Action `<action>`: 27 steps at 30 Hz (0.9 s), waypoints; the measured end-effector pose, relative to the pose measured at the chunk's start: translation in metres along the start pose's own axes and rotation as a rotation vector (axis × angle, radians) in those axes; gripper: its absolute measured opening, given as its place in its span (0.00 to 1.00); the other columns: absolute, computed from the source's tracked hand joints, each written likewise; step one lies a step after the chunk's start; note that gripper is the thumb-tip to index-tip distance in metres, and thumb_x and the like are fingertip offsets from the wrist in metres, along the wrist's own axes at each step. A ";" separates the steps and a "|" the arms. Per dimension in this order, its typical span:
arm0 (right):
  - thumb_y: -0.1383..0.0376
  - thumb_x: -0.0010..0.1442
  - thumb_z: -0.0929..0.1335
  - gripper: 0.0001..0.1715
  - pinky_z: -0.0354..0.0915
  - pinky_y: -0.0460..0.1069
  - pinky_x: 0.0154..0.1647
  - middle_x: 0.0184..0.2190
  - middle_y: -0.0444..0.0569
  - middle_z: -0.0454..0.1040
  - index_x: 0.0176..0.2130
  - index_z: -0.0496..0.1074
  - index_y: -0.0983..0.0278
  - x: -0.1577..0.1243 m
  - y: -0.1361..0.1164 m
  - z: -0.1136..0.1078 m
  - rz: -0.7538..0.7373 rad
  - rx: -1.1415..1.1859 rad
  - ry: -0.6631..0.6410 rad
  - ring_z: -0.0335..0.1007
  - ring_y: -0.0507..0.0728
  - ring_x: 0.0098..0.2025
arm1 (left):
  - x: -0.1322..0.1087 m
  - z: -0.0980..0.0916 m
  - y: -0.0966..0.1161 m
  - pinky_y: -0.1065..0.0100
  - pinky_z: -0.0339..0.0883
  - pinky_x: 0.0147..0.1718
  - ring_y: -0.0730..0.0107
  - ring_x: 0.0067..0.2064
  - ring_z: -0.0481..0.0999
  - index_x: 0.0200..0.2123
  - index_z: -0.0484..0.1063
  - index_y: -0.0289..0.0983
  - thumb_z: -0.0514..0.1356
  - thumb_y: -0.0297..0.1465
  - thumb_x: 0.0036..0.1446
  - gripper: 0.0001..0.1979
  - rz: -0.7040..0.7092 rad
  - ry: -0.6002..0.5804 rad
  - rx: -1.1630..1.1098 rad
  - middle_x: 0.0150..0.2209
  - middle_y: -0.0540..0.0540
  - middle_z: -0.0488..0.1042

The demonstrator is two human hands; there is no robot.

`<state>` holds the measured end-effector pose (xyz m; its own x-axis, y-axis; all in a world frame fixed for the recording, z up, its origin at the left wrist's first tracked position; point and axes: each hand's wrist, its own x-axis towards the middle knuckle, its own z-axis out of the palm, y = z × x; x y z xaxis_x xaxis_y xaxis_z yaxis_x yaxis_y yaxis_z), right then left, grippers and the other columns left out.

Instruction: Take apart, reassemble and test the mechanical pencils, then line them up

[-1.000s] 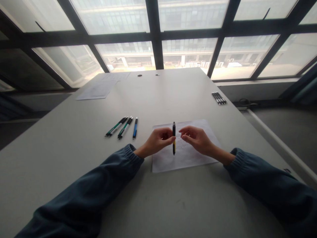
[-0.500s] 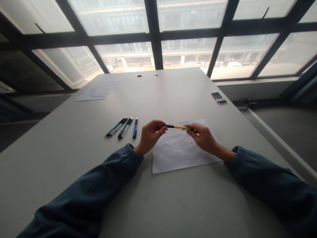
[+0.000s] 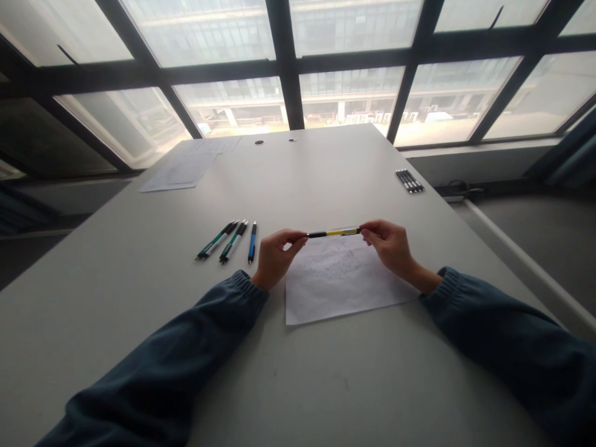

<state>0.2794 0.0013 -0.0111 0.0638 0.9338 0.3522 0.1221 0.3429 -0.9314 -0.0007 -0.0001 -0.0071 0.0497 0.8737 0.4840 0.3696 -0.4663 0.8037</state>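
A yellow and black pen [image 3: 334,233] is held level between my two hands, above a sheet of paper [image 3: 344,292] with faint marks on it. My left hand [image 3: 278,254] pinches the pen's tip end between thumb and finger. At the other end, by the clip, my right hand [image 3: 388,248] pinches it in the same way. Just left of my left hand lies a blue pen [image 3: 252,242]. Beside that, several green, white and black pens [image 3: 233,241] rest on the table, their tips pointing away from me.
Several black and white pens [image 3: 410,180] lie side by side near the table's right edge. Papers [image 3: 179,169] lie at the far left of the white table [image 3: 279,186]. Two small round fittings [image 3: 259,143] are set in the far end, before the windows.
My right hand has slid outward to the pen's very end, so more of the yellow barrel and clip shows. My left hand has shifted slightly left, onto the tip.
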 end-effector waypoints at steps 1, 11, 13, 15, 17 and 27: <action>0.57 0.56 0.75 0.14 0.68 0.49 0.28 0.25 0.46 0.75 0.37 0.79 0.65 0.000 0.001 0.000 0.003 0.010 0.001 0.69 0.52 0.26 | 0.000 0.000 0.000 0.67 0.76 0.38 0.67 0.35 0.81 0.38 0.82 0.36 0.69 0.38 0.56 0.11 -0.003 0.000 0.000 0.35 0.44 0.83; 0.59 0.53 0.76 0.14 0.68 0.49 0.28 0.25 0.47 0.77 0.37 0.79 0.66 0.001 0.002 0.002 0.041 0.063 0.045 0.70 0.52 0.25 | 0.002 0.000 -0.008 0.64 0.78 0.42 0.64 0.37 0.83 0.40 0.82 0.35 0.70 0.38 0.55 0.14 -0.046 0.011 -0.048 0.36 0.41 0.83; 0.58 0.53 0.76 0.14 0.68 0.49 0.28 0.25 0.47 0.77 0.36 0.79 0.66 0.002 0.001 0.002 0.044 0.064 0.055 0.70 0.52 0.25 | 0.003 0.000 -0.009 0.64 0.78 0.42 0.63 0.38 0.83 0.40 0.82 0.36 0.70 0.38 0.55 0.13 -0.030 0.006 -0.020 0.36 0.42 0.83; 0.57 0.53 0.76 0.14 0.69 0.49 0.28 0.26 0.47 0.77 0.36 0.79 0.65 0.002 0.000 0.003 0.041 0.060 0.060 0.70 0.52 0.26 | 0.004 0.000 -0.008 0.64 0.78 0.41 0.63 0.37 0.83 0.39 0.82 0.36 0.69 0.38 0.55 0.12 -0.013 0.007 0.007 0.36 0.42 0.83; 0.57 0.53 0.76 0.14 0.69 0.49 0.29 0.28 0.47 0.77 0.35 0.79 0.65 0.002 0.001 0.003 0.031 0.049 0.058 0.69 0.52 0.27 | 0.004 0.000 -0.006 0.63 0.78 0.42 0.64 0.38 0.83 0.39 0.82 0.37 0.69 0.38 0.56 0.11 0.009 0.010 0.023 0.36 0.43 0.83; 0.55 0.56 0.74 0.15 0.69 0.49 0.30 0.32 0.49 0.78 0.36 0.79 0.64 0.003 0.008 0.001 -0.030 -0.046 0.058 0.71 0.54 0.31 | 0.006 0.000 -0.001 0.65 0.77 0.40 0.66 0.38 0.81 0.37 0.82 0.37 0.67 0.39 0.59 0.11 0.093 -0.021 0.047 0.38 0.43 0.83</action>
<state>0.2800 0.0065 -0.0177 0.1162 0.9151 0.3861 0.1706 0.3645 -0.9154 -0.0009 0.0060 -0.0048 0.1046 0.8301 0.5478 0.4053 -0.5385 0.7387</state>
